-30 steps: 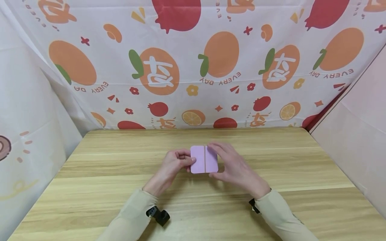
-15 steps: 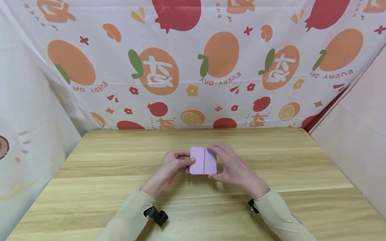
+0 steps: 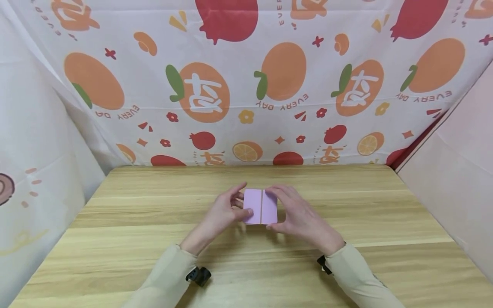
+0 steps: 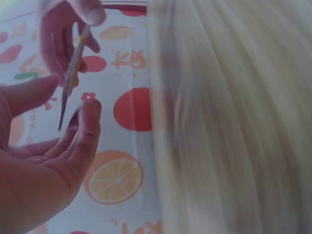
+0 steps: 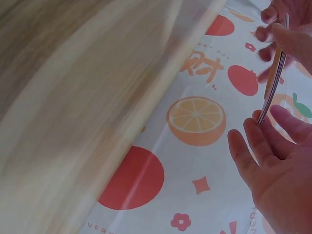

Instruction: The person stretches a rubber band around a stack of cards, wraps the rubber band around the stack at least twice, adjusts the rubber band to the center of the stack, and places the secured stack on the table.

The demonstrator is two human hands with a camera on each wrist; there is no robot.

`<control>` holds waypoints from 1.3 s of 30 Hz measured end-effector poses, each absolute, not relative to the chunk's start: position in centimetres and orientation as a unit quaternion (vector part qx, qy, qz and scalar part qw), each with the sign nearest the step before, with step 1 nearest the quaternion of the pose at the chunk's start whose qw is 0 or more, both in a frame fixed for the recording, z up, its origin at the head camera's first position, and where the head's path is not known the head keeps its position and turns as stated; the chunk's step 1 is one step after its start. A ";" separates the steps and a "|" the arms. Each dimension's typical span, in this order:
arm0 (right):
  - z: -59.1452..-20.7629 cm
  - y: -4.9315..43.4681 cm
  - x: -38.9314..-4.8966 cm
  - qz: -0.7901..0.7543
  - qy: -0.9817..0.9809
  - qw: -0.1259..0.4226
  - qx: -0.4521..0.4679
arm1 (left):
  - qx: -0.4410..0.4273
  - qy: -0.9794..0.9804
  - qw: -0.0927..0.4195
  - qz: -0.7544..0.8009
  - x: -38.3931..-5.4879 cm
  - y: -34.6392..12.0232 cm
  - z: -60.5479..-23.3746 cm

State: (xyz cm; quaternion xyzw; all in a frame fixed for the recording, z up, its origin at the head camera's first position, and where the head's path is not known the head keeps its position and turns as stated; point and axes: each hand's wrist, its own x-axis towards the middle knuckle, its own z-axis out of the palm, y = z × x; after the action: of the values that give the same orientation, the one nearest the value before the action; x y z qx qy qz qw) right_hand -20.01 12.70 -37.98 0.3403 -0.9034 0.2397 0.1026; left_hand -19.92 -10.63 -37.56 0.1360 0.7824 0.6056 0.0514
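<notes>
A thin, square, lilac booklet (image 3: 253,201) with a brown band down its face is held up over the wooden table, its face toward the head camera. My right hand (image 3: 302,216) grips it by the right part, forefinger at the top edge and thumb at the bottom edge. My left hand (image 3: 225,209) is at its left edge, thumb lying on the lower left of the face. The left forefinger points up, and the other fingers are spread behind. Seen edge-on in the left wrist view, the booklet (image 4: 70,83) passes between the left thumb and fingers; its back is mostly hidden.
The wooden table (image 3: 154,239) stretches out on all sides below the hands. A white fruit-print cloth (image 3: 246,85) hangs behind its far edge, and pale cloths hang at left and right. Each sleeve carries a black wrist mount (image 3: 198,276).
The left fingers have loosened and spread; the forefinger has risen, and the thumb has slid down the booklet's face. The right hand and the booklet have stayed almost in place.
</notes>
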 end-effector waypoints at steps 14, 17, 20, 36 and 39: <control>-37.6 12.6 -20.2 0.257 -0.893 0.115 0.352 | 0.280 0.887 -0.071 0.360 -19.2 -11.1 -37.6; -37.6 12.7 -20.3 0.263 -0.889 0.110 0.359 | 0.283 0.892 -0.079 0.344 -19.2 -11.2 -37.5; -37.6 12.8 -20.4 0.268 -0.886 0.098 0.365 | 0.288 0.896 -0.089 0.327 -18.9 -11.3 -37.4; -37.3 13.7 -21.8 0.296 -0.868 0.035 0.397 | 0.339 0.894 -0.103 0.274 -20.2 -12.1 -37.4; -37.5 13.8 -22.2 0.310 -0.863 0.021 0.399 | 0.337 0.895 -0.097 0.274 -20.3 -12.1 -37.3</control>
State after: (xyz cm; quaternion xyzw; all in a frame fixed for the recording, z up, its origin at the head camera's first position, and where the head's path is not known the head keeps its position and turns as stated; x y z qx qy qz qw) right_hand -22.21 13.80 -37.48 0.3995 -0.8627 0.3095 0.0209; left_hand -20.33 -12.06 -37.32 0.3367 0.8955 0.2745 -0.0970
